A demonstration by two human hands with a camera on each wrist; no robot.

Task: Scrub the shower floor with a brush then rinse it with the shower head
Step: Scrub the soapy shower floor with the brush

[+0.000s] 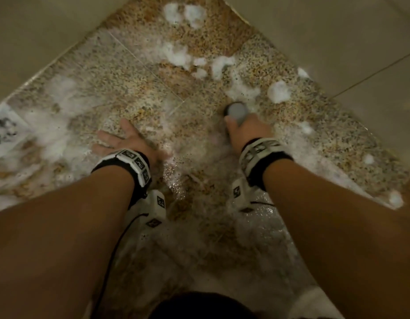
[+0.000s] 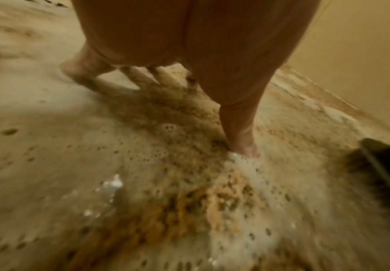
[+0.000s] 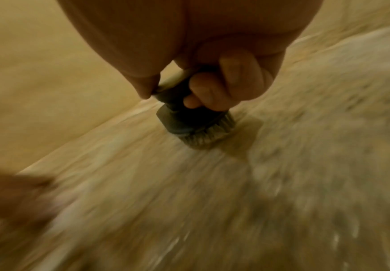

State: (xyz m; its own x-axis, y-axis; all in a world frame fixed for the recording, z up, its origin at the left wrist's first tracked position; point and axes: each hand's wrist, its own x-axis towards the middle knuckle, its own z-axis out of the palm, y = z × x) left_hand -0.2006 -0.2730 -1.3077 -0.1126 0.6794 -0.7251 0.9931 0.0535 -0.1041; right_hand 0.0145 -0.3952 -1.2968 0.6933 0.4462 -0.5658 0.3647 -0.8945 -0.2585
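Brush pressed to the soapy shower floor (image 1: 135, 88)

The brush (image 3: 186, 117) is gripped by the right hand (image 1: 247, 132); the left hand (image 1: 123, 141) is laid flat, fingers spread, on the floor.

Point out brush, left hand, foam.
brush (image 3: 189, 121), right wrist view, on its dark head.
left hand (image 1: 121, 140), head view, back of hand.
foam (image 1: 279, 91), head view, middle of a white clump.

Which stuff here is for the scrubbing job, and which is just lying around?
For the job:
- dark round scrub brush, gripped by the right hand
- speckled stone shower floor
- white soap foam
- left hand, flat on the floor

Just lying about:
- white sheet with black marks
- beige wall tiles
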